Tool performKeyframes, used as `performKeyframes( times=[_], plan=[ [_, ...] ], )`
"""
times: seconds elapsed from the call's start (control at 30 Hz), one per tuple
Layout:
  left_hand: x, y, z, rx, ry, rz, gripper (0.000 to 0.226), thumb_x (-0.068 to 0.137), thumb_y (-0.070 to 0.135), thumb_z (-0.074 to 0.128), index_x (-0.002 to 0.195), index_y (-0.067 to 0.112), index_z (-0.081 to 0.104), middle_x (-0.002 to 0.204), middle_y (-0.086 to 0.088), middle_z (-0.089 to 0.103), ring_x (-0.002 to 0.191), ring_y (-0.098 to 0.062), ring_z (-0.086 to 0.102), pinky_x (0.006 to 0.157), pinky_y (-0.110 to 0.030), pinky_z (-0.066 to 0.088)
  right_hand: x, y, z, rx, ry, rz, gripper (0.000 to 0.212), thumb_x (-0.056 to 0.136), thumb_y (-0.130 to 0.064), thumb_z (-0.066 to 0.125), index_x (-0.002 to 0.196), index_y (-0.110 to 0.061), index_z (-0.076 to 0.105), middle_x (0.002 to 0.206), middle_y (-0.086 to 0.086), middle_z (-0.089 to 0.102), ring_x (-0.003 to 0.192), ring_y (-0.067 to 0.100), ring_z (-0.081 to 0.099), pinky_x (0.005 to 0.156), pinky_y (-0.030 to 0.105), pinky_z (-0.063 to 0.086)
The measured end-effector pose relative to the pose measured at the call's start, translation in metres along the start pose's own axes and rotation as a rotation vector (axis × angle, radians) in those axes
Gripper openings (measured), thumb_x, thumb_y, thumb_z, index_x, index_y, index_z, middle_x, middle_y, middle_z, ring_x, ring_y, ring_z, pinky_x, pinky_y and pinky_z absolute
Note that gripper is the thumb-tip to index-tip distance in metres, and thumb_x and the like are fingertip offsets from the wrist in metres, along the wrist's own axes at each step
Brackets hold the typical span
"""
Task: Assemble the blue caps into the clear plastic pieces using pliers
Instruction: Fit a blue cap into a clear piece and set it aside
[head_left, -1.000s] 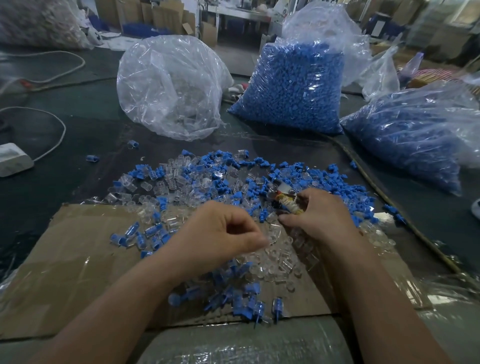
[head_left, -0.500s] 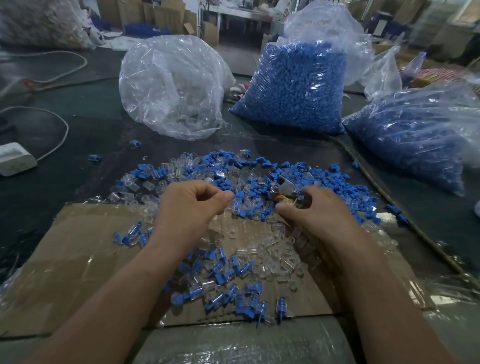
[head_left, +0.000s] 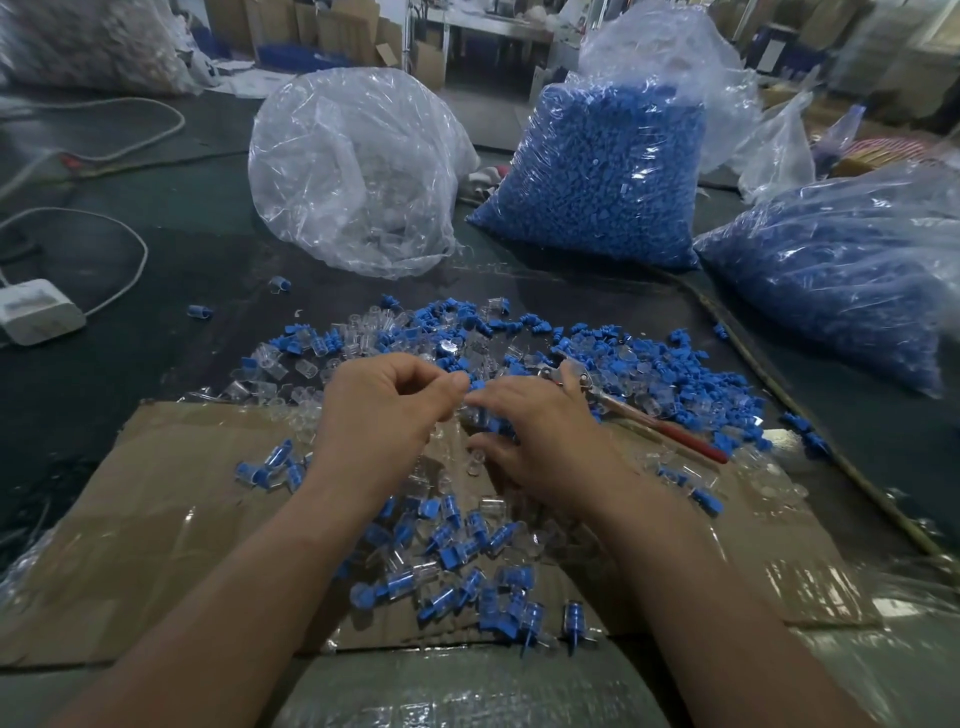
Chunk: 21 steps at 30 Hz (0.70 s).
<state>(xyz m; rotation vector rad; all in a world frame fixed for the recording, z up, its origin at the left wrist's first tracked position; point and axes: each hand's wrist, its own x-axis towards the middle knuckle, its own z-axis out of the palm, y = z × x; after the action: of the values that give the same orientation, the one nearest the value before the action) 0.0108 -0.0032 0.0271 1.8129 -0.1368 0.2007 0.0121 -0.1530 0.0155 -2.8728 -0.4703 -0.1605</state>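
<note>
Here, the left hand sits over the near edge of a scattered heap of loose blue plastic caps and clear plastic pieces, its fingers curled in and the thumb pressed to the forefinger in a tight pinch. One small blue cap shows right at that pinch, between the left thumb tip and the forefinger of the right hand, which reaches in from the other side. The right fingers are loosely bent over clear pieces, but I cannot tell whether they grip anything. The metal pliers with a red handle lie on the heap just behind the right hand, handle pointing right. Nearer the person, a cluster of clear pieces already fitted with blue caps lies on a flattened brown cardboard sheet with glossy tape, which rests on the dark surface. Farther back stand a crumpled clear plastic bag of clear pieces and two clear bags full of blue caps. A white power block with its cable lies at the far left.
</note>
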Motion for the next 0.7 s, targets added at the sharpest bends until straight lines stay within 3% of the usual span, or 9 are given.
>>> performKeyframes(
  times=[0.13,0.33,0.4,0.43,0.47,0.53,0.63,0.7],
  plan=[
    [-0.001,0.0,0.001,0.009,-0.006,-0.005,0.024,0.078,0.02,0.069,0.056,0.022,0.062,0.049,0.005,0.06,0.039,0.002,0.046,0.043,-0.008,0.04,0.001,0.0,-0.003,0.025,0.057,0.027,0.03,0.088,-0.027,0.057,0.118,-0.026,0.058,0.121,-0.01,0.06,0.112,0.007,0.051,0.11,0.041,-0.011],
    [-0.001,0.0,0.002,-0.008,-0.033,-0.021,0.024,0.078,0.019,0.069,0.055,0.023,0.062,0.048,0.006,0.06,0.039,0.002,0.045,0.041,-0.008,0.039,-0.004,0.003,-0.007,0.095,0.122,0.004,0.025,0.088,-0.023,0.056,0.113,-0.02,0.06,0.116,-0.008,0.061,0.107,0.006,0.052,0.109,0.033,-0.012],
    [-0.001,0.001,0.002,-0.032,-0.064,-0.033,0.022,0.078,0.017,0.068,0.058,0.022,0.062,0.049,0.008,0.061,0.04,0.002,0.049,0.041,-0.008,0.039,-0.007,0.003,-0.009,0.235,0.203,0.023,0.023,0.086,-0.018,0.06,0.11,-0.02,0.061,0.107,-0.014,0.06,0.094,-0.003,0.05,0.113,0.034,0.004],
    [-0.002,0.001,0.002,-0.044,-0.088,-0.043,0.019,0.078,0.016,0.068,0.061,0.022,0.063,0.051,0.01,0.063,0.041,0.002,0.052,0.041,-0.007,0.039,-0.009,0.003,-0.011,0.34,0.256,0.043,0.024,0.084,-0.016,0.062,0.107,-0.023,0.06,0.098,-0.02,0.057,0.088,-0.011,0.048,0.111,0.029,0.021],
    [-0.002,0.001,0.003,-0.065,-0.118,-0.058,0.014,0.077,0.017,0.069,0.065,0.022,0.063,0.054,0.011,0.065,0.044,0.001,0.056,0.043,-0.008,0.041,-0.01,0.003,-0.013,0.437,0.307,0.054,0.026,0.082,-0.014,0.064,0.104,-0.027,0.058,0.092,-0.026,0.052,0.083,-0.013,0.049,0.099,0.017,0.036],
    [-0.004,0.002,0.004,-0.123,-0.187,-0.093,0.006,0.072,0.025,0.07,0.073,0.023,0.065,0.064,0.008,0.069,0.054,-0.004,0.063,0.049,-0.012,0.047,-0.013,-0.001,-0.015,0.543,0.367,0.051,0.031,0.079,-0.012,0.068,0.101,-0.03,0.054,0.087,-0.029,0.049,0.084,-0.017,0.051,0.079,0.003,0.041],
    [-0.006,0.004,0.006,-0.157,-0.259,-0.094,0.022,0.06,0.036,0.067,0.079,0.024,0.064,0.072,0.005,0.071,0.063,-0.01,0.068,0.055,-0.017,0.053,-0.016,-0.008,-0.015,0.521,0.393,-0.013,0.03,0.079,-0.016,0.069,0.107,-0.018,0.059,0.09,-0.026,0.049,0.085,-0.009,0.053,0.08,0.008,0.045],
    [-0.006,0.005,0.006,-0.162,-0.255,-0.084,0.017,0.063,0.029,0.069,0.078,0.022,0.064,0.071,0.004,0.071,0.063,-0.01,0.068,0.055,-0.016,0.052,-0.018,-0.011,-0.015,0.481,0.413,-0.063,0.032,0.078,-0.015,0.07,0.108,-0.013,0.06,0.09,-0.021,0.05,0.085,-0.004,0.054,0.08,0.012,0.046]
  ],
)
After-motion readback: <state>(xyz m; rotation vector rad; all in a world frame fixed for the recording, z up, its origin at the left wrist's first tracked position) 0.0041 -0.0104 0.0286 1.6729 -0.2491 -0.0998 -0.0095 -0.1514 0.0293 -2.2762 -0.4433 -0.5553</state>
